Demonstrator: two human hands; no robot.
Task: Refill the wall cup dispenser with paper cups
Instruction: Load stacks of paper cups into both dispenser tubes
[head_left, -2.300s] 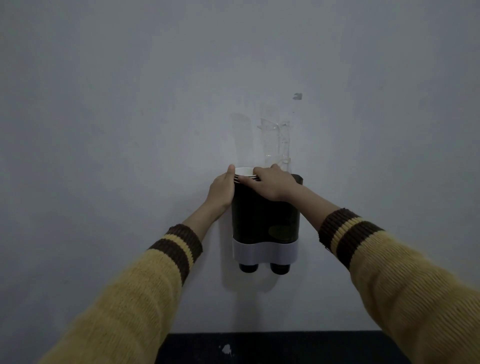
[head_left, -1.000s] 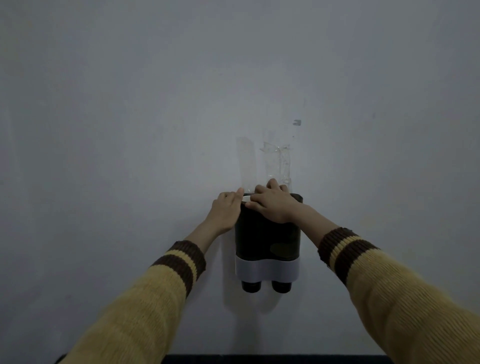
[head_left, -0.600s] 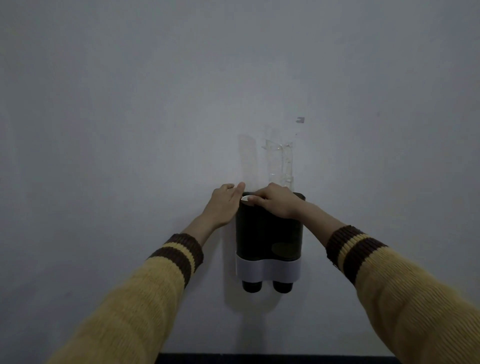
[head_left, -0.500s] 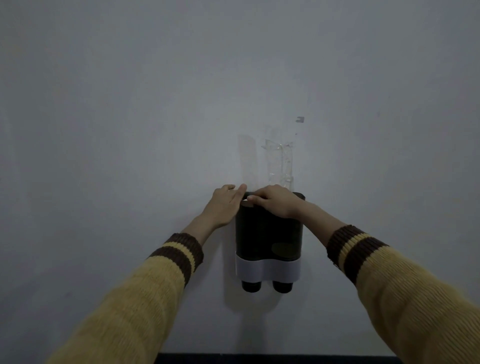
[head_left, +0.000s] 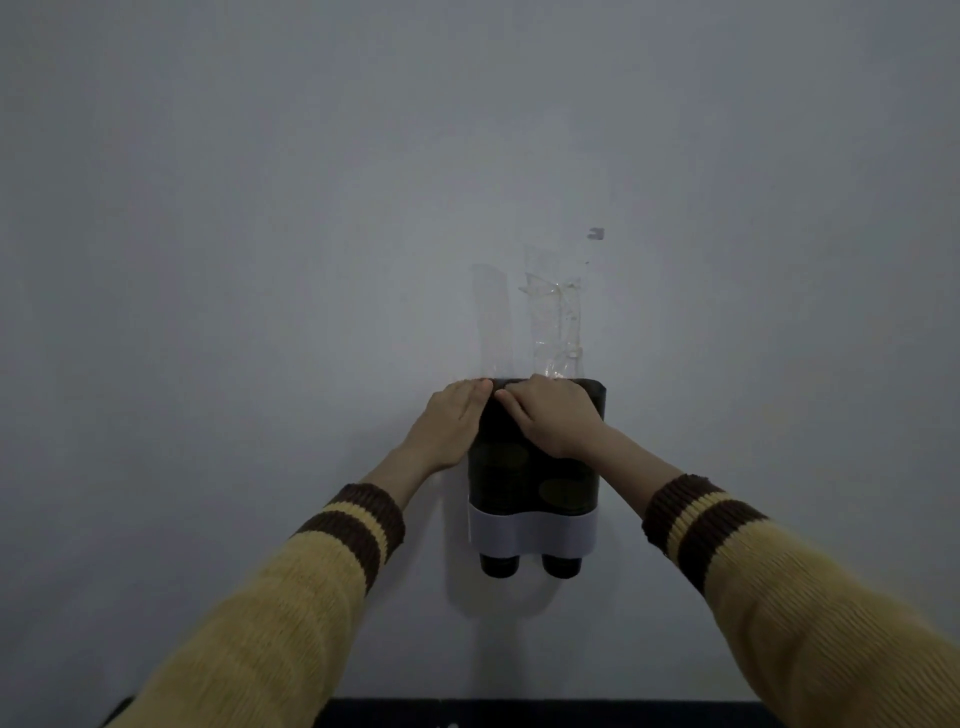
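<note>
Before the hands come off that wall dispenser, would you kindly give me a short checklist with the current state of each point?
1. White paper cups pushed fully into the left tube: cannot tell; no rim shows, the fingers cover the top.
2. Left hand steadying the dark twin-tube cup dispenser: ok, flat against its upper left side.
3. Right hand on top: ok, pressing across the upper edge.
4. Dispenser upright on the grey wall: ok, white band sits level.
5. Two bottom outlets unobstructed: ok, nothing beneath them.
6. Clear tape strips above holding firm: cannot tell; they look wrinkled.
</note>
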